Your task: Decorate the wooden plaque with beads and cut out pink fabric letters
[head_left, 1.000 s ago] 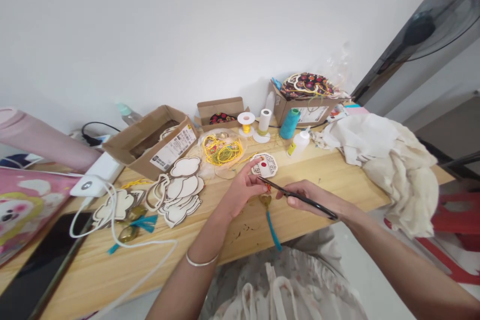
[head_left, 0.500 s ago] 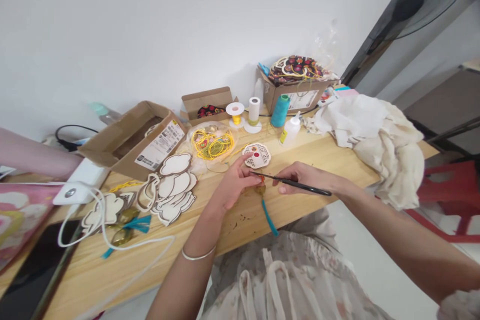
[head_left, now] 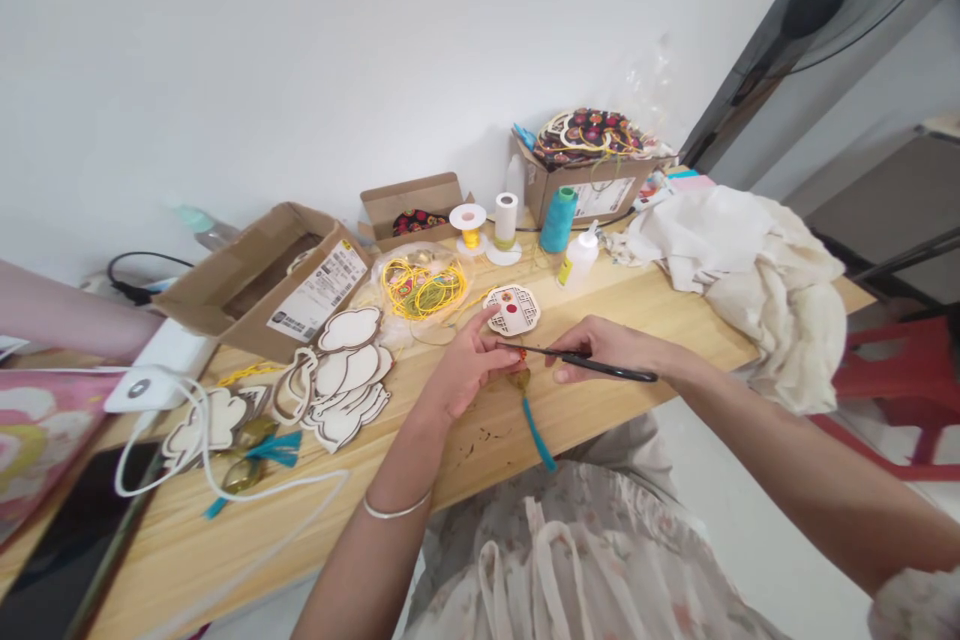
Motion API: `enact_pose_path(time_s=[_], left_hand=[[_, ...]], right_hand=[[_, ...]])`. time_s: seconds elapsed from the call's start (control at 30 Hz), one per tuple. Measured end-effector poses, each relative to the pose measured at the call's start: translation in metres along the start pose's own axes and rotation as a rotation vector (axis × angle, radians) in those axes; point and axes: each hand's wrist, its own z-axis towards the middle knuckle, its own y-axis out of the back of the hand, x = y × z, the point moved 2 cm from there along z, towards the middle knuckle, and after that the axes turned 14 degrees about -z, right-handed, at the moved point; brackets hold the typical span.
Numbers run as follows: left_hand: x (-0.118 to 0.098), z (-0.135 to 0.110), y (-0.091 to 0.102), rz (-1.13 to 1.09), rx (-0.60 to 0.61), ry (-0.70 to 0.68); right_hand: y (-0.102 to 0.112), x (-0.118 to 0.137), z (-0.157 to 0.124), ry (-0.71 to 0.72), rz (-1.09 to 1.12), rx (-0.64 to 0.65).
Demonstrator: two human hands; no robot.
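Observation:
My left hand point(head_left: 466, 365) is closed at the lower edge of a pale cut-out pendant point(head_left: 517, 322) with a red dot in its middle. Its thumb presses beside a small red bead point(head_left: 523, 354). Below the bead, a yellowish-brown piece point(head_left: 520, 380) and a teal tassel point(head_left: 538, 435) lie on the wood, the tassel reaching the front edge. My right hand point(head_left: 589, 350) grips slim black-handled scissors point(head_left: 615, 369), seen nearly edge-on. Their thin tips point left, at my left thumb and the bead. The cord between the fingers is hidden.
Pale cloud-shaped cut-outs point(head_left: 349, 370), a carton point(head_left: 259, 285) and a bag of yellow cord point(head_left: 424, 288) lie left. Behind stand a teal thread cone point(head_left: 559, 220), a glue bottle point(head_left: 577, 260) and a filled carton point(head_left: 592, 185). Cream cloth point(head_left: 750, 255) hangs over the right edge.
The scissors' handle has shifted slightly left and up, and my right fingers have moved a little with it. My left hand stays at the pendant; the view has shifted slightly.

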Motion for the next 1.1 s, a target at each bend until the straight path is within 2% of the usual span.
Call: enact_pose_path(time_s=[0.23, 0.47, 0.63, 0.9, 1.1], left_hand=[[-0.003, -0.001, -0.001, 0.033, -0.006, -0.002], [-0.004, 0.000, 0.002, 0.009, -0.007, -0.072], [-0.005, 0.002, 0.005, -0.010, 0.007, -0.138], [-0.005, 0.006, 0.007, 0.012, -0.020, -0.253], [-0.004, 0.009, 0.009, -0.025, -0.026, -0.313]], right_hand=[[-0.001, -0.009, 0.008, 0.055, 0.008, 0.028], [-0.009, -0.011, 0.006, 0.062, 0.053, -0.064], [-0.014, -0.004, 0.003, 0.080, 0.054, -0.092], [-0.017, 0.011, 0.002, 0.003, 0.089, -0.152], [-0.020, 0.020, 0.007, 0.047, 0.135, -0.205]])
